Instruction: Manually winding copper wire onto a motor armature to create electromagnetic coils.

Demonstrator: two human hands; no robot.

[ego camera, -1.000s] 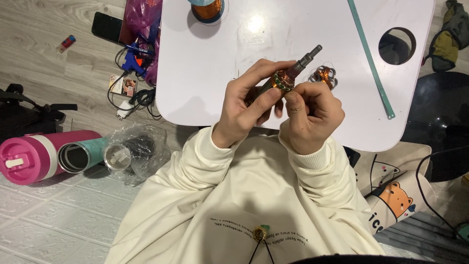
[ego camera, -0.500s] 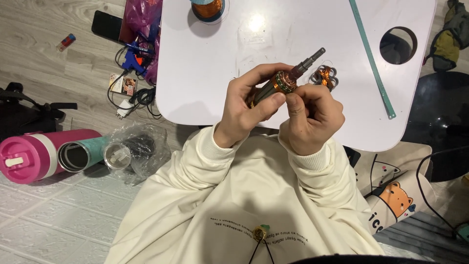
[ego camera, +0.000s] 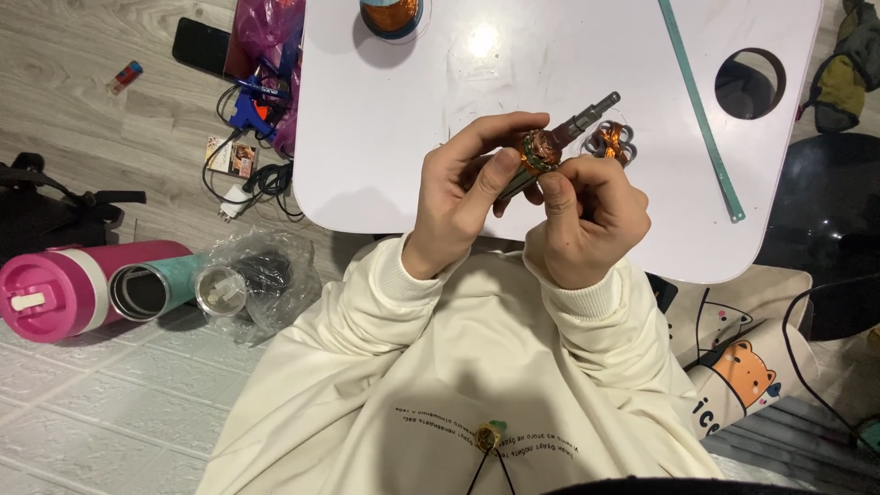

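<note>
My left hand (ego camera: 458,197) grips a small motor rotor (ego camera: 543,151) with copper windings and a grey steel shaft pointing up and right, over the white table (ego camera: 403,119). My right hand (ego camera: 587,215) pinches at the copper winding end of the rotor, fingertips against it. A loose bundle of copper wire coils (ego camera: 612,140) lies on the table just right of the shaft. Both cream sleeves reach up from the bottom of the view.
A spool of copper wire (ego camera: 391,14) stands at the table's far edge, a teal strip (ego camera: 701,110) lies across its right side beside a round hole (ego camera: 750,82). On the floor left: pink bottle (ego camera: 55,289), teal cup (ego camera: 151,289), plastic bag (ego camera: 257,280), cables, phone (ego camera: 202,46).
The rotor and both hands have shifted slightly up and right over the table; my right fingers have moved along the winding. The grip is unchanged.
</note>
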